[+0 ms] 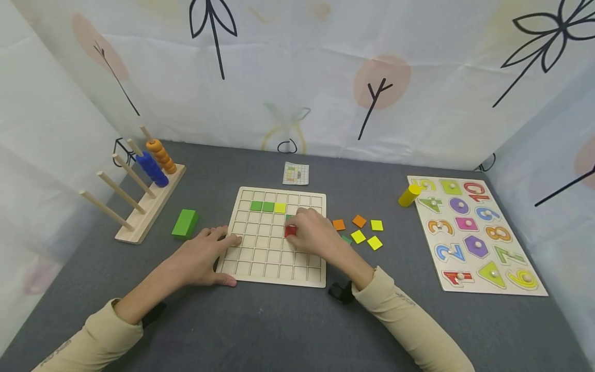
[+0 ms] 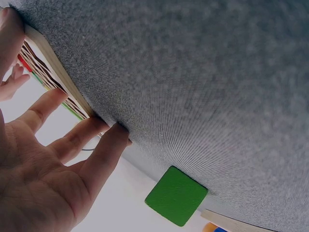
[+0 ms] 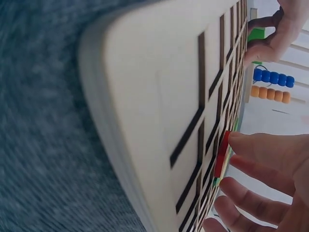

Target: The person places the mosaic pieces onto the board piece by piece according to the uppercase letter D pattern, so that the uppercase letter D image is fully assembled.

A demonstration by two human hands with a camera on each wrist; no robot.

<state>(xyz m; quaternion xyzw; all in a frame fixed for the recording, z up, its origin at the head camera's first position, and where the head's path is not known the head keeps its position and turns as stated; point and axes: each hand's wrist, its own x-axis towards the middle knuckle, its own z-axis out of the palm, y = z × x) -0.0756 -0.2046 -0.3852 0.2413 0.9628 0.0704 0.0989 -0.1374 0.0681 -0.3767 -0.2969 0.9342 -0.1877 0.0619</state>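
A pale wooden grid board [image 1: 265,256] lies on the grey table. My right hand [image 1: 316,232] is over its right half, thumb and index finger pinching a red square tile [image 1: 290,231] at the grid. In the right wrist view the thumb tip meets the red tile [image 3: 222,154]. Just beyond it, a green tile [image 1: 288,217] is partly hidden by the fingers. Two green tiles and a yellow tile [image 1: 280,207] sit in a row farther up the board. My left hand [image 1: 202,258] rests at the board's left edge with fingers spread, one fingertip on top.
Loose orange, yellow [image 1: 374,243] and green tiles lie right of the board. A small pattern card [image 1: 296,174] is behind it. At left stand a green block [image 1: 185,223] and a peg stand [image 1: 160,206] with beads. At right are a yellow cylinder [image 1: 409,196] and number puzzle [image 1: 465,263].
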